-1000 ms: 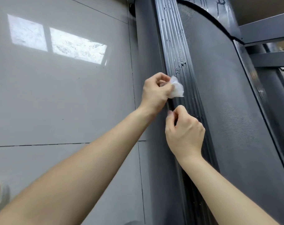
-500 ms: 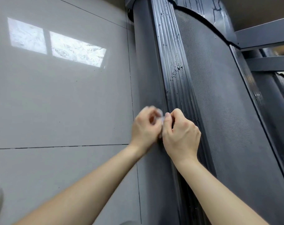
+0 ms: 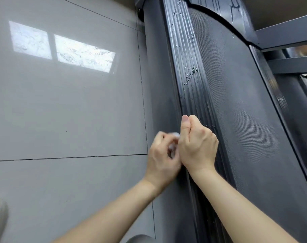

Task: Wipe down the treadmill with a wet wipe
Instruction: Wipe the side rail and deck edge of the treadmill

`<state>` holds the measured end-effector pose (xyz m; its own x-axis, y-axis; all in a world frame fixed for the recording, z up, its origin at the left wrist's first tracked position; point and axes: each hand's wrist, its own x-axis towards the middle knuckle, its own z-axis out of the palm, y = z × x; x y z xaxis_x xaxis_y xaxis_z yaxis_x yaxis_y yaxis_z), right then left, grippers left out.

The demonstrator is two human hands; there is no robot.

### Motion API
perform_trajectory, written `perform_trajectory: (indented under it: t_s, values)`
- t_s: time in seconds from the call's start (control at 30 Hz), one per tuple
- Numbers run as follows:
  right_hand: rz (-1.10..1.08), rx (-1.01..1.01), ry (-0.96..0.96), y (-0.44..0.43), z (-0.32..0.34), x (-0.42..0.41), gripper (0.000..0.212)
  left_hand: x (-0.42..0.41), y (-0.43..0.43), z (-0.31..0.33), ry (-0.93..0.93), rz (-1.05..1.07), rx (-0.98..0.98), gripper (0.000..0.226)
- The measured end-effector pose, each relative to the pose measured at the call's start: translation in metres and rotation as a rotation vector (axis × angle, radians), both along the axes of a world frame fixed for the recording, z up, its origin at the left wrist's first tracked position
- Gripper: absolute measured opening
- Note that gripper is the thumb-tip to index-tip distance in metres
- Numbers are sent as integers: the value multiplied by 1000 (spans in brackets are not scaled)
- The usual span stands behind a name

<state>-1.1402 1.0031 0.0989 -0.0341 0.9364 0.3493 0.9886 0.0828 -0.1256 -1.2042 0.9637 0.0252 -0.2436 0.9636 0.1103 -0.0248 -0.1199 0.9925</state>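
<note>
White wet wipe (image 3: 173, 146) pinched between both hands (image 3: 162, 155) beside ribbed treadmill rail (image 3: 189, 81).

1. Both forearms bare, reaching fwd & up from bottom of frame, converging so the hands meet.
2. Left hand (image 3: 162, 155): fingers curled in, pinching a small white wad; slightly blurred.
3. Right hand (image 3: 196, 146): fist-like, knuckles up, thumb straight along index, pressed against left hand's fingers.
4. Wrists roughly straight, R hand a bit higher.
</note>
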Motion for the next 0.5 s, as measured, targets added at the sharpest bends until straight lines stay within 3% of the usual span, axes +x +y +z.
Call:
perform_trajectory:
  t_s: [0.07,0.17,0.4,0.5]
  values:
    - [-4,-1,10,0,1,-2,35,-11,53,4,-77,44,-42,4]
    - [-11,-30,28,-1,2,-3,38,-31,114,6,-136,70,-31,8]
    - [-7,-28,31,0,1,-2,37,3,-10,-15,-97,68,-45,33]
    - [-23,-28,20,1,2,-2,35,-4,17,-8,-94,95,-60,32]
